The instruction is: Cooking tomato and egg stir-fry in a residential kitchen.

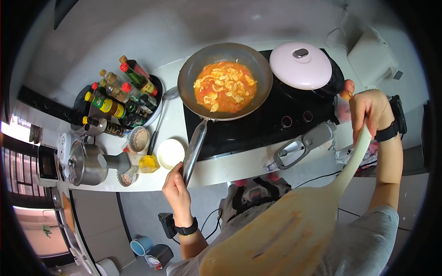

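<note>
A frying pan (188, 69) sits on the black cooktop (248, 131), tilted in view by the lens. Scrambled egg and tomato (226, 86) in orange sauce lie in the middle of it. My left hand (178, 189) is at the end of the pan's metal handle (195, 148), its fingers against the handle. My right hand (369, 110) pinches the handle of a pale spatula (297, 220), raised off to the right. Its broad blade is close to the camera, smeared orange, and covers part of my body.
A pink lidded pot (300, 65) stands right of the pan. Left are sauce bottles (114, 89) on a round rack, a ladle (159, 117), a white bowl (171, 154), an oil bottle (148, 163) and a steel pot (89, 165). A grey-framed object (304, 143) lies at the counter's front edge.
</note>
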The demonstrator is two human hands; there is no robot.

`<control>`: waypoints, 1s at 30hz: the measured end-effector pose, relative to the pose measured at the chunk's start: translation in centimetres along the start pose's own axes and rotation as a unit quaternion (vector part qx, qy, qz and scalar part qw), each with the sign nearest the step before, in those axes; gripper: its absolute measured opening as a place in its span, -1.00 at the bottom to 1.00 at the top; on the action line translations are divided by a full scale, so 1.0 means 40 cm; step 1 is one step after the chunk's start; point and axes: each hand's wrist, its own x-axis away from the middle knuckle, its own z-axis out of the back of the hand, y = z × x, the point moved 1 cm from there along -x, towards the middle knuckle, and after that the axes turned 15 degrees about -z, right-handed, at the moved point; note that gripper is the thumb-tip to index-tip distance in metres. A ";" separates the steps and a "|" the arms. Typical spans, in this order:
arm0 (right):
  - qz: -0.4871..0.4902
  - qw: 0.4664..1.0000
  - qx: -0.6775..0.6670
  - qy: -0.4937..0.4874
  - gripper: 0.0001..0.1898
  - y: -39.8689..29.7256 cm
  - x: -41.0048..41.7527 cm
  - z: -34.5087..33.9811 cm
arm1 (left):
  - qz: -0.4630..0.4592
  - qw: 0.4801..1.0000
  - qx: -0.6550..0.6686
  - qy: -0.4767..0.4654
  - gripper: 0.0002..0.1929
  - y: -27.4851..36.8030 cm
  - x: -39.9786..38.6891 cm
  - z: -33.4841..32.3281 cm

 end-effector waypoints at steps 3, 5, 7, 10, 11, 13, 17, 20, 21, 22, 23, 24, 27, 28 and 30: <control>0.011 1.000 0.010 0.004 -0.50 -0.015 0.014 -0.004 | -0.003 1.000 0.017 0.008 -0.60 -0.003 -0.002 -0.003; 0.013 0.999 -0.031 0.041 -0.51 -0.020 0.003 -0.010 | 0.004 1.000 0.008 0.010 -0.61 -0.006 0.004 0.008; 0.021 0.995 0.012 0.098 -0.57 -0.017 0.022 -0.003 | 0.018 0.999 0.032 0.007 -0.62 -0.006 0.009 0.005; -0.001 0.939 -0.055 0.340 -0.62 -0.038 -0.014 -0.017 | -0.008 1.000 -0.008 -0.011 -0.66 0.008 0.002 0.008; -0.040 0.903 -0.031 0.427 -0.64 -0.053 -0.044 -0.010 | 0.003 1.000 0.011 -0.007 -0.66 0.009 0.002 0.007; -0.089 0.843 0.039 0.529 -0.65 -0.071 -0.145 0.030 | 0.001 1.000 -0.001 0.005 -0.66 0.000 0.009 0.016; -0.214 0.607 0.387 0.660 -0.67 -0.027 -0.256 0.151 | -0.008 1.000 0.004 0.001 -0.66 0.005 -0.001 0.015; -0.264 0.563 0.396 0.676 -0.74 0.017 -0.332 0.213 | -0.005 1.000 0.010 -0.004 -0.66 0.010 -0.007 0.011; -0.254 0.577 0.397 0.667 -0.72 0.013 -0.364 0.202 | 0.006 1.000 0.011 -0.008 -0.65 0.007 -0.005 0.013; -0.246 0.579 0.422 0.653 -0.70 0.005 -0.386 0.187 | 0.011 1.000 0.007 -0.001 -0.65 0.005 -0.003 0.016; -0.239 0.580 0.446 0.638 -0.67 -0.006 -0.400 0.174 | 0.002 1.000 0.004 0.001 -0.65 0.003 -0.002 0.018; -0.246 0.578 0.436 0.645 -0.62 -0.019 -0.394 0.159 | -0.005 1.000 0.003 -0.001 -0.65 0.006 0.005 0.020; -0.193 0.540 0.455 0.682 -0.60 -0.036 -0.381 0.163 | 0.016 1.000 0.018 -0.005 -0.65 0.016 -0.004 0.017; -0.193 0.541 0.455 0.680 -0.60 -0.040 -0.383 0.156 | 0.013 1.000 0.015 -0.008 -0.66 0.016 -0.003 0.019; -0.207 0.545 0.472 0.662 -0.58 -0.048 -0.384 0.133 | 0.009 1.000 0.016 -0.011 -0.66 0.015 0.001 0.027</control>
